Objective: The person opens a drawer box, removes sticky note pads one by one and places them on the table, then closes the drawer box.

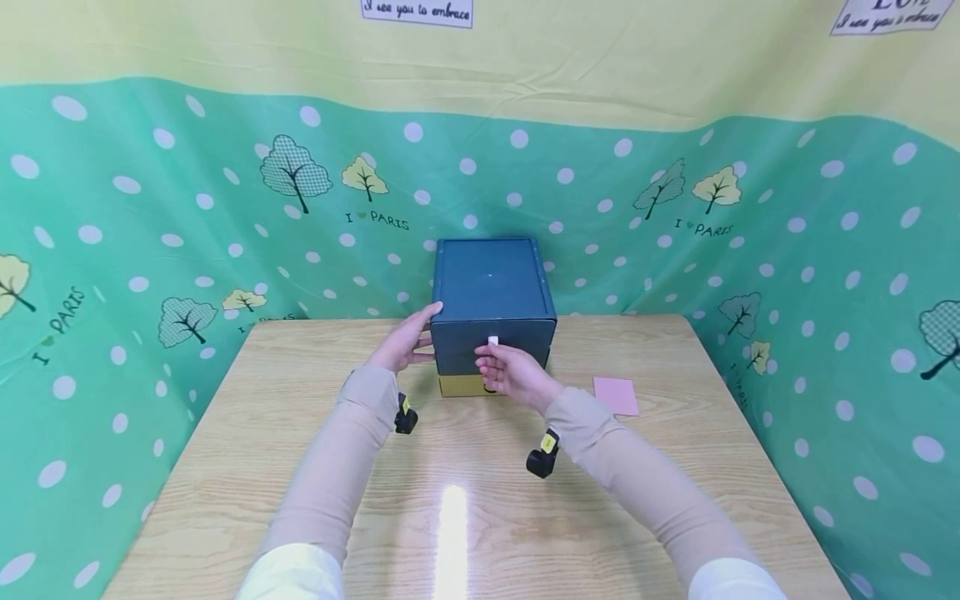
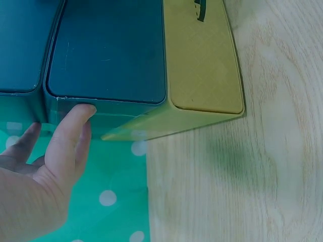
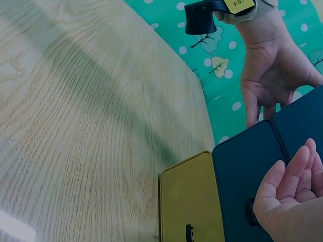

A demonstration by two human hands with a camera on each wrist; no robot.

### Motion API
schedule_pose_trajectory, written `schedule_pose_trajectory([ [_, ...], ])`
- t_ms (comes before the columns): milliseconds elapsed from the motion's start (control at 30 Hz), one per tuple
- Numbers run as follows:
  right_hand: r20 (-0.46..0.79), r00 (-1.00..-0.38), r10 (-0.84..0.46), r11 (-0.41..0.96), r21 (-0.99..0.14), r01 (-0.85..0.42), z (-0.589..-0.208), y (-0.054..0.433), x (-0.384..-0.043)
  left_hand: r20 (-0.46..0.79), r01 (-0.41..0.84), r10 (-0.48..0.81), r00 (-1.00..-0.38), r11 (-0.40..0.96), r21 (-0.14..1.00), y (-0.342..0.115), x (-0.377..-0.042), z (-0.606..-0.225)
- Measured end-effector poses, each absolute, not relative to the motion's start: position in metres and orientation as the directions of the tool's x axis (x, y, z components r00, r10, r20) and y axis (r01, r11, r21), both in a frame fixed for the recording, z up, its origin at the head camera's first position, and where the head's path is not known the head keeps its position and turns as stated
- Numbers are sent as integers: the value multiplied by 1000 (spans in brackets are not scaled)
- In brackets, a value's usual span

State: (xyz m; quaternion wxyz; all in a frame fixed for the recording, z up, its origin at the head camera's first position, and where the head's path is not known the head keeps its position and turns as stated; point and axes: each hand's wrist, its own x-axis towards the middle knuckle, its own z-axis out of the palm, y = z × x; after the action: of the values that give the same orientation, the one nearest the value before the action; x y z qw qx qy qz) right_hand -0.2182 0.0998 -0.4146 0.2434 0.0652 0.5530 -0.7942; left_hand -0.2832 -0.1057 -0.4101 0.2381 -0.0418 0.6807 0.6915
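Observation:
A dark blue drawer cabinet (image 1: 489, 279) stands against the cloth at the back of the table, with a yellow drawer (image 2: 204, 60) at its bottom. My left hand (image 1: 405, 340) rests on the cabinet's left side, fingers spread; in the left wrist view one fingertip touches near the front edge. At the top drawer's front, my right hand (image 1: 516, 375) pinches a small white drawer handle (image 1: 492, 340), its fingers curled. The right wrist view shows those curled fingers (image 3: 290, 181) before the blue front, thumb and pinch hidden. A black handle (image 3: 251, 212) shows on the drawer below.
A pink square of paper (image 1: 616, 396) lies on the wooden table (image 1: 480, 533) to the right of the cabinet. Green dotted cloth (image 1: 225, 208) walls in the table at the back and sides. Each wrist carries a small black camera (image 1: 543, 454).

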Motion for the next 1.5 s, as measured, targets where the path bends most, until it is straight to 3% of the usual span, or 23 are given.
schedule_pose_trajectory([
  [633, -373, -876, -306, -276, -846, 457, -415, 99, -222, -395, -395, 265, -880, 56, 917, -107, -283, -412],
  [1133, -377, -838, -395, -363, -774, 519, -425, 110, -214, -396, -390, 274, -877, 76, 917, -107, -284, -411],
  [1500, -346, -826, -445, -353, -780, 517, -435, 121, -210, -392, -389, 270, -879, 69, 919, -106, -283, -410],
])
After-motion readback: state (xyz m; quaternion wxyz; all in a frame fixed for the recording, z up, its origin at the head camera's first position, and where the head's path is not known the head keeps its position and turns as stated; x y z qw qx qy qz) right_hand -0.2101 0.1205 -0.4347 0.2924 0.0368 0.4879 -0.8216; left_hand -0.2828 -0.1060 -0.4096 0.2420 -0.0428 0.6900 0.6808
